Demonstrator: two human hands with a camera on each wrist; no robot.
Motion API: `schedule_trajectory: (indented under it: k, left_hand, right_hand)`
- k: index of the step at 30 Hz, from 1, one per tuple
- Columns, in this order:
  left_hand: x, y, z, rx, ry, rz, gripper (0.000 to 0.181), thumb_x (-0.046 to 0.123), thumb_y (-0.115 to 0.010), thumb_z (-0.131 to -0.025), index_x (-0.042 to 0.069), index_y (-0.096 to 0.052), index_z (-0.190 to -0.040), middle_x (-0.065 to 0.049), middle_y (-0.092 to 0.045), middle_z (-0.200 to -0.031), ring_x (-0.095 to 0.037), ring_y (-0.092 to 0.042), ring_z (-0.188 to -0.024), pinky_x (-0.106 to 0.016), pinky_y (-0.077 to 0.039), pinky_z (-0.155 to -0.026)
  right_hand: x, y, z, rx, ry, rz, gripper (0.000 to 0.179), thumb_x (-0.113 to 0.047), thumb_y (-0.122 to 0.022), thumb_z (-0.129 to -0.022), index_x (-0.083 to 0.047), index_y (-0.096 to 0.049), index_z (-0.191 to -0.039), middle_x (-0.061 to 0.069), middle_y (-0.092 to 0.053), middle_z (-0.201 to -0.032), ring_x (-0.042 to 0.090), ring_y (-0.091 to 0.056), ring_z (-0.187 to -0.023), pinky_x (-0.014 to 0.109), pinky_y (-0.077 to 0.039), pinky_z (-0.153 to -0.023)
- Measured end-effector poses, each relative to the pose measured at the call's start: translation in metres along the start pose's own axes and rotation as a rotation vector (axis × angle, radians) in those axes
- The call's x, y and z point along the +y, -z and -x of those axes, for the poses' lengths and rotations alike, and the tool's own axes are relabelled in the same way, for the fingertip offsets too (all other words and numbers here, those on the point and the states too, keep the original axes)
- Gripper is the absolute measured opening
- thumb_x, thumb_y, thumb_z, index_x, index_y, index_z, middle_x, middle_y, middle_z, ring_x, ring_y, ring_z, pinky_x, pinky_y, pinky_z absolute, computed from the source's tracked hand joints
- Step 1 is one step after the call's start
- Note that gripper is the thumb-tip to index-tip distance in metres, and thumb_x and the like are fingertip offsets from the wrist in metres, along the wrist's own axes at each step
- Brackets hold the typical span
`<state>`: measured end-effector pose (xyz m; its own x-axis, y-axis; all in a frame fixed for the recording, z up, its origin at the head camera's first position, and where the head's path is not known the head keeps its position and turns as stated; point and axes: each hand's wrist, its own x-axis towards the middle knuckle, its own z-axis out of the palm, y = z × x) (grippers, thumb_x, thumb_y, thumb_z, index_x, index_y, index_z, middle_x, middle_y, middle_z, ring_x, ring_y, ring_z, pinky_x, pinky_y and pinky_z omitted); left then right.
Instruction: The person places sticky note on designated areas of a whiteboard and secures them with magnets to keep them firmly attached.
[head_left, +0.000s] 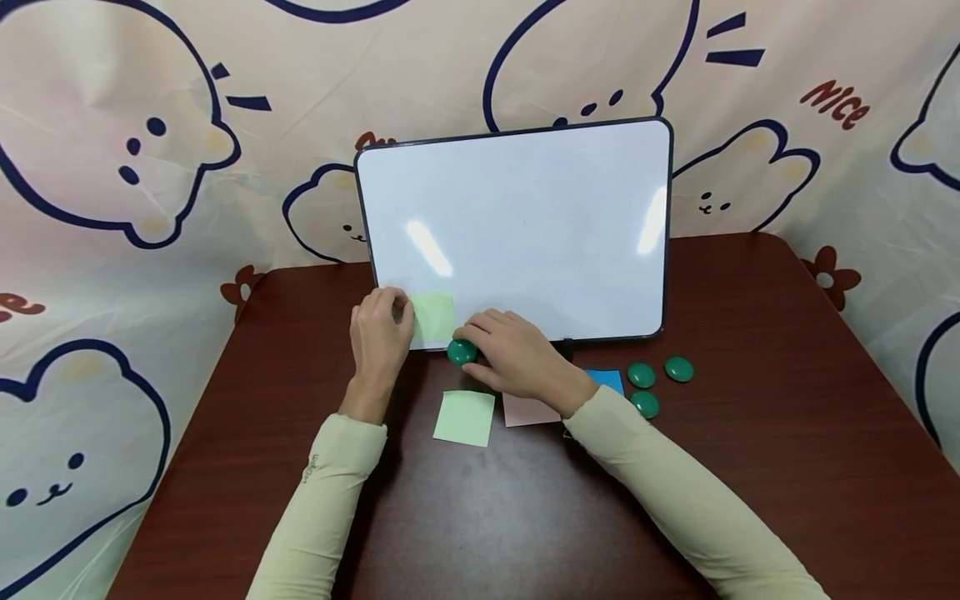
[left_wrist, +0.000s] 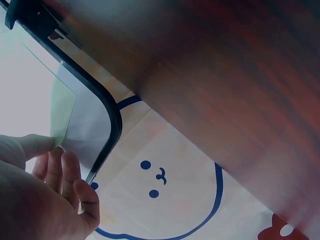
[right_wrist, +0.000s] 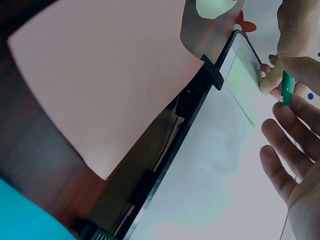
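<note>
A whiteboard (head_left: 525,217) with a dark frame stands upright on the table. At its lower left corner my left hand (head_left: 378,337) pinches the edge of a light green paper note (head_left: 433,317) against the white surface; in the left wrist view the thumb meets the fingers at the note (left_wrist: 62,107). My right hand (head_left: 517,354) pinches a round green magnet (head_left: 461,352) between thumb and fingers, just right of the note's lower edge. The right wrist view shows this magnet (right_wrist: 287,87) edge-on, with the other fingers spread.
Another light green note (head_left: 465,418) lies on the table before the board. A pink note (head_left: 528,410) and a blue note (head_left: 606,381) lie partly under my right arm. Several green magnets (head_left: 678,369) rest right of them. A printed curtain (head_left: 315,75) hangs behind.
</note>
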<state>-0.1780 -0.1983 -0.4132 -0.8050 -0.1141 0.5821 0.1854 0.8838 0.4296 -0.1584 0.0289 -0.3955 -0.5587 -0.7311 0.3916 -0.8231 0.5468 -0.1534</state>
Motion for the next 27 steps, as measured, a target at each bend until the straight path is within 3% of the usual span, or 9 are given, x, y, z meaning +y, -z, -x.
schedule_trajectory:
  k: [7, 27]
  left_hand:
    - [0.0, 0.003, 0.001, 0.011, 0.023, -0.002, 0.01, 0.009, -0.065, -0.094, 0.0, -0.068, -0.092, -0.018, -0.068, -0.09, -0.034, -0.063, -0.082, -0.045, -0.047, -0.071]
    - [0.002, 0.004, 0.001, -0.043, 0.056, 0.002, 0.01, 0.012, -0.067, -0.095, 0.002, -0.068, -0.097, -0.016, -0.068, -0.095, -0.032, -0.062, -0.086, -0.045, -0.048, -0.075]
  right_hand:
    - [-0.001, -0.001, -0.01, -0.024, 0.009, 0.01, 0.036, -0.033, -0.071, -0.092, -0.013, -0.065, -0.122, 0.002, -0.066, -0.114, 0.018, -0.062, -0.107, 0.034, -0.052, -0.091]
    - [0.0, -0.002, -0.026, -0.069, -0.026, 0.049, 0.035, -0.032, -0.068, -0.094, -0.014, -0.064, -0.124, 0.002, -0.065, -0.118, 0.02, -0.06, -0.114, 0.036, -0.051, -0.097]
